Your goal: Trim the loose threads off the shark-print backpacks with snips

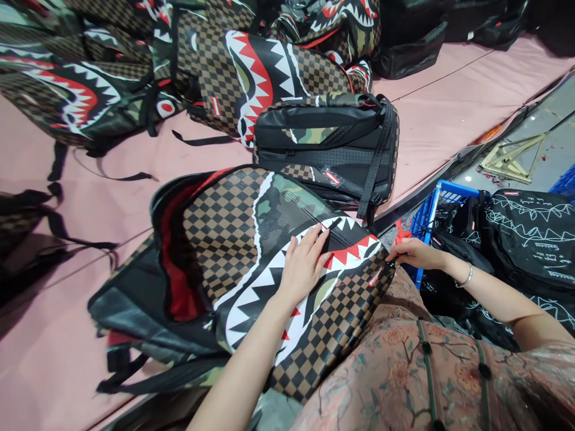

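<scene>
A backpack (220,221) in brown check and camouflage, with a printed shark mouth, lies tilted in front of me. Its main compartment gapes at the left and shows a red lining. My left hand (303,263) rests flat on the printed front, fingers spread beside a zip. At the bag's right corner, my right hand (415,252) is closed in a pinch. A red strip (401,230) sticks up from those fingers, and a small dark piece shows at their tips against the bag's edge. What exactly they hold is too small to tell.
Behind it, another backpack (327,152) lies with its black strap side up on the pink-covered table (431,126). Several similar bags (94,90) pile up at the back left. Black bags (408,42) stand farther back. A blue crate (431,209) with black printed backpacks (530,233) is at right.
</scene>
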Action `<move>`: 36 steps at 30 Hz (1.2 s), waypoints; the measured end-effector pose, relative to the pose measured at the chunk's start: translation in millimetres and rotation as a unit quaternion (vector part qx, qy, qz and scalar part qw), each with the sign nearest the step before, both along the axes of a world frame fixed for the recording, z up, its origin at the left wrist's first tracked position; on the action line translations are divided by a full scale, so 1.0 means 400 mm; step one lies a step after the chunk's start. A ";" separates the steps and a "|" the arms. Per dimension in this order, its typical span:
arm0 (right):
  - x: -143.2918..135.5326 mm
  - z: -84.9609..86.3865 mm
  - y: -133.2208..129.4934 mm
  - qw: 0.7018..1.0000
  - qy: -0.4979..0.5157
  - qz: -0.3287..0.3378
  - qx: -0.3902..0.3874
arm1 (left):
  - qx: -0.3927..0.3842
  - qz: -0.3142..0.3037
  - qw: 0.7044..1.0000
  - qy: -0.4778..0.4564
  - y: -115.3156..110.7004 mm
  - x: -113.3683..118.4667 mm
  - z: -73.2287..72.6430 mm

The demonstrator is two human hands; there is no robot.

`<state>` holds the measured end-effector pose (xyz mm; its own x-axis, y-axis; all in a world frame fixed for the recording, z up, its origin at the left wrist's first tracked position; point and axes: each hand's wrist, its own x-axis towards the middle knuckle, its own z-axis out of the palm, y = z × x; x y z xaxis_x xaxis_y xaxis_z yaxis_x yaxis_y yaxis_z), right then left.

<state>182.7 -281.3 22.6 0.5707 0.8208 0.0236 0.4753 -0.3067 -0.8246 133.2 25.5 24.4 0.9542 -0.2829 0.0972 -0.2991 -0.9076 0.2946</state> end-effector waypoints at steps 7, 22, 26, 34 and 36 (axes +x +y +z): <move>-0.012 0.028 0.028 1.000 0.003 0.017 -0.021 | -0.007 0.000 1.000 -0.002 0.000 0.000 0.001; 0.020 0.027 0.002 0.992 0.125 -0.021 -0.026 | -0.006 0.002 1.000 -0.006 0.003 0.001 -0.002; 0.095 0.012 -0.038 0.974 0.195 -0.028 -0.112 | -0.017 0.006 1.000 -0.010 0.001 0.002 -0.002; 0.132 0.012 0.010 0.962 0.211 0.034 -0.172 | -0.028 0.008 0.999 -0.025 0.000 0.000 -0.002; 0.127 0.014 0.022 0.962 0.206 0.040 -0.177 | -0.029 0.007 0.999 -0.026 0.001 -0.001 -0.001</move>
